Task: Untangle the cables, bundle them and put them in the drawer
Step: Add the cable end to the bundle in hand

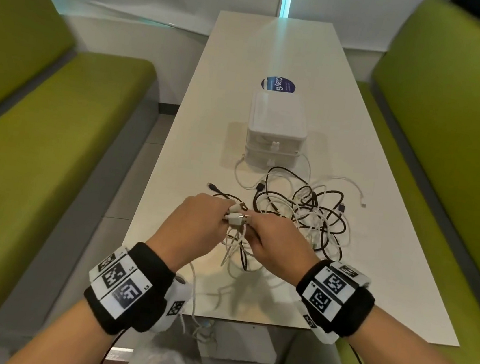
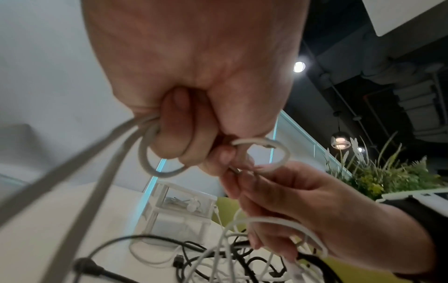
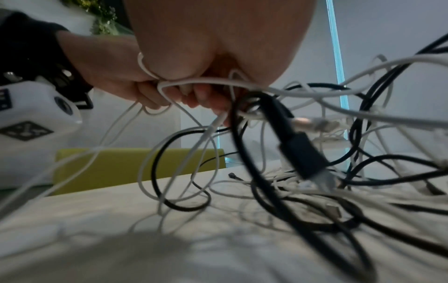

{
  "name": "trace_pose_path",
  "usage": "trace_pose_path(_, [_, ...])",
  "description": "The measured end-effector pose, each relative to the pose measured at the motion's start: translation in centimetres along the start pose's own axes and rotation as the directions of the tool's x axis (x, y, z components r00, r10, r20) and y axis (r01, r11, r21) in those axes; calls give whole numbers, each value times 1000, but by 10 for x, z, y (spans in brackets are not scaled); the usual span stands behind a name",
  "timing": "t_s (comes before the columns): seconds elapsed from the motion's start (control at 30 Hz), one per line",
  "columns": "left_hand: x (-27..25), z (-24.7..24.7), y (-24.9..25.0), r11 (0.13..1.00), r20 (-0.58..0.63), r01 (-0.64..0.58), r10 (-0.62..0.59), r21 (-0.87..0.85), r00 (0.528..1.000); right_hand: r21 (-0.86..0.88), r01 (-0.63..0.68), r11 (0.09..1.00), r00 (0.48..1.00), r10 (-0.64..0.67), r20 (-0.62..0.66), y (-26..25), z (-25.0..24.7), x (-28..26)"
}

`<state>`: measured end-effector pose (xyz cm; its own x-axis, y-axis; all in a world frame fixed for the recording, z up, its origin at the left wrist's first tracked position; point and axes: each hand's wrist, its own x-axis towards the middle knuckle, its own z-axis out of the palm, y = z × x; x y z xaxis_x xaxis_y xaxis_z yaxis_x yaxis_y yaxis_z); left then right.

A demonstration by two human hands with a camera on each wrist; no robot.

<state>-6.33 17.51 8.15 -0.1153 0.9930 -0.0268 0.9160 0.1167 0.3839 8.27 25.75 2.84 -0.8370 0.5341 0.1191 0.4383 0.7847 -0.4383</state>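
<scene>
The head camera looks down from above along the table (image 1: 279, 50). Each wrist camera sits low and very near, looking up past its hand. All three views share the cables (image 1: 304, 214) and both hands.

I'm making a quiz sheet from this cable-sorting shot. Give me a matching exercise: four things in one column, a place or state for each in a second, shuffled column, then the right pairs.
Things:
1. left hand
2. drawer box
3. tangle of black and white cables
4. round blue sticker

Places or states:
A. flat on the table beyond the box
B. spread loose on the table, right of the hands
C. stands mid-table, drawers closed
D. fingers curled round white cable loops

Pairs: 1-D, 2-C, 3-B, 4-A
</scene>
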Motion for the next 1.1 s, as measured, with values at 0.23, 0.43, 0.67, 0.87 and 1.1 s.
trace_pose_path(0.23, [-4,-44,-30,996,-519,-63,18,-69,854,-68,-105,992,985,113,127,19,-4,-2])
trace_pose_path(0.43, [2,-14,-23,998,-216,32,-18,63,976,-51,-125,991,986,129,104,8,1,7])
trace_pose_path(0.67, [-1,7,-4,928,-85,-141,118,-345,989,-167,-144,975,957,180,229,7,-2,7])
trace_pose_path(0.87, [4,15,-7,987,-192,-162,155,-21,969,-126,-21,992,995,34,98,7,-4,4])
trace_pose_path(1.1, [2,7,-15,995,-338,-90,70,-46,939,-60,-69,996,994,74,75,11,-4,2])
